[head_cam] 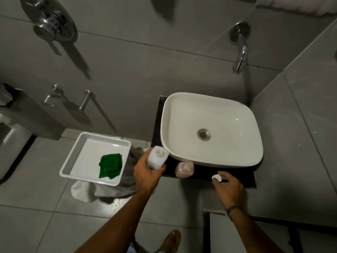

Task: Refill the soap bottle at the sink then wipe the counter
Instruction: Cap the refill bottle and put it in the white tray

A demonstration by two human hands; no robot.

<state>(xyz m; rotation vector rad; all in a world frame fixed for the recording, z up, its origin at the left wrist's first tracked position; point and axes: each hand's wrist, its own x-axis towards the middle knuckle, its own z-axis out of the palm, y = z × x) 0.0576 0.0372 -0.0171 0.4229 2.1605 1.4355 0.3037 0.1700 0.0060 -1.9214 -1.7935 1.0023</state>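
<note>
Left hand (145, 172) fingers wrapped around uncapped white bottle (157, 157), near-left of sink (211, 156). Right hand (228, 187) pinches white cap (216, 178). Pink bottle (184, 168) between, on desk (237, 179). Likely light, slick plastic; grip mid-body.

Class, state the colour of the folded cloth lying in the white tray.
Green; the cloth shows best in the head view.

A single wide-angle view from the person's head looks steeply down and forward, close above both forearms. The sink (211, 128) lies just beyond the fingertips, the white tray (94, 157) to the left of the left hand's fingers (145, 170), with tiled wall further ahead.
</note>
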